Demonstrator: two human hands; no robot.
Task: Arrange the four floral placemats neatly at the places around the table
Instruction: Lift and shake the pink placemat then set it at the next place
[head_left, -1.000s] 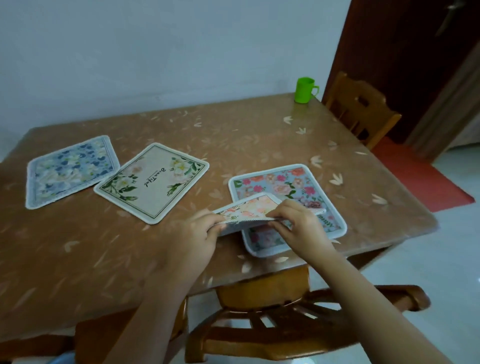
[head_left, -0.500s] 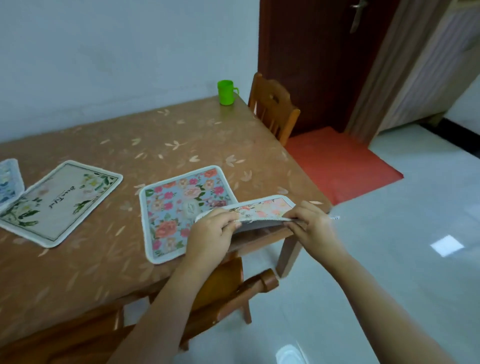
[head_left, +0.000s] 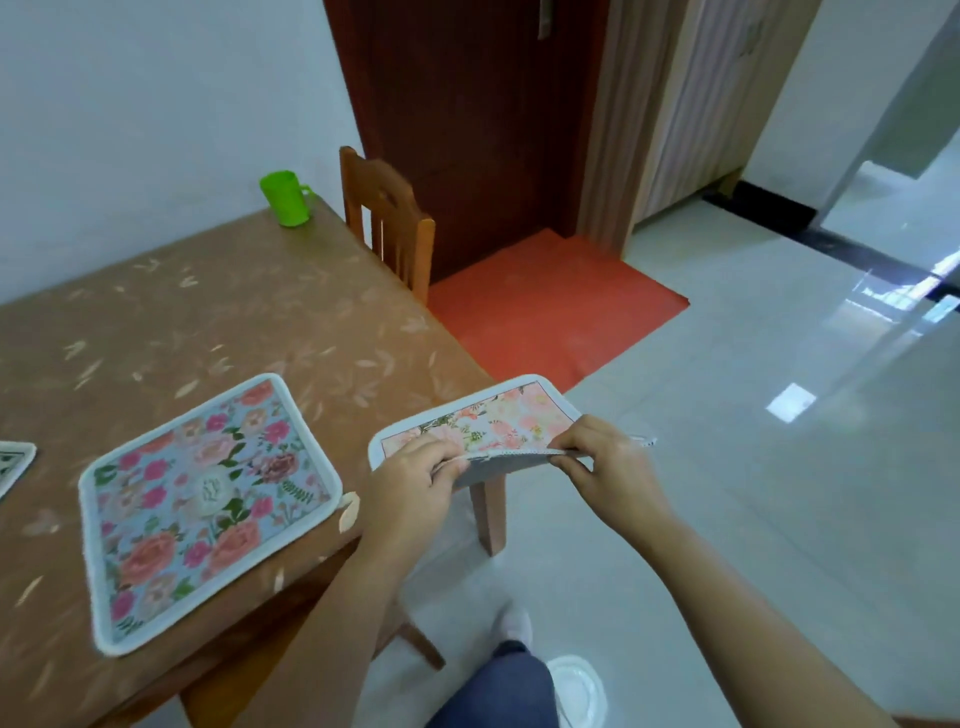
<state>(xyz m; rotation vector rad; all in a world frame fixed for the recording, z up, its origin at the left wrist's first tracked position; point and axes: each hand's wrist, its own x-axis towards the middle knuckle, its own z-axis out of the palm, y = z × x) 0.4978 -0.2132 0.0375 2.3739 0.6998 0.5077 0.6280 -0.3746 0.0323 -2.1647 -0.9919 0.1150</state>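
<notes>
A pale pink floral placemat (head_left: 498, 418) with a white border hangs in the air just past the table's near right corner. My left hand (head_left: 415, 480) pinches its near edge on the left and my right hand (head_left: 605, 470) pinches the same edge on the right. A second placemat (head_left: 202, 504), light blue with pink and orange roses, lies flat on the brown table (head_left: 218, 312) near its front edge. Only a corner of a white placemat (head_left: 13, 462) shows at the far left.
A green cup (head_left: 284, 198) stands at the table's far right corner. A wooden chair (head_left: 389, 218) sits at the right side, before a dark door and a red floor mat (head_left: 545, 306). Another chair is partly under the near edge. White tiled floor spreads to the right.
I have turned and stepped to the right, carrying the pink placemat off the rose placemat and past the table's corner. The blue and white placemats have slid out of view to the left.
</notes>
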